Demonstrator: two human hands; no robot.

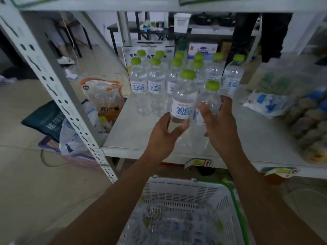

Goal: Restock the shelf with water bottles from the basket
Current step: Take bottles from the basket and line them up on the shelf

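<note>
While both hover at the front of the shelf (134, 131), two green-capped water bottles are each gripped by one hand. The left hand (162, 137) has its fingers (167, 119) and thumb curled round the lower body of the labelled bottle (183, 101). The right hand (221, 126) wraps its fingers (225, 103) round the second bottle (209, 99), which sits just beside the first at its 3 o'clock. Both are upright; whether their bases rest on the shelf I cannot tell.

At 12 o'clock from them, the stocked bottles (156, 82) stand in rows at the back of the shelf. At 6 o'clock, below the shelf edge, is the white basket (185, 191) with a green rim, holding a blurred heap of more bottles (168, 223). At 3 o'clock, bagged goods (265, 103) lie on the shelf. At 9 o'clock, beyond the perforated upright (58, 96), plastic bags (104, 98) sit on the floor.
</note>
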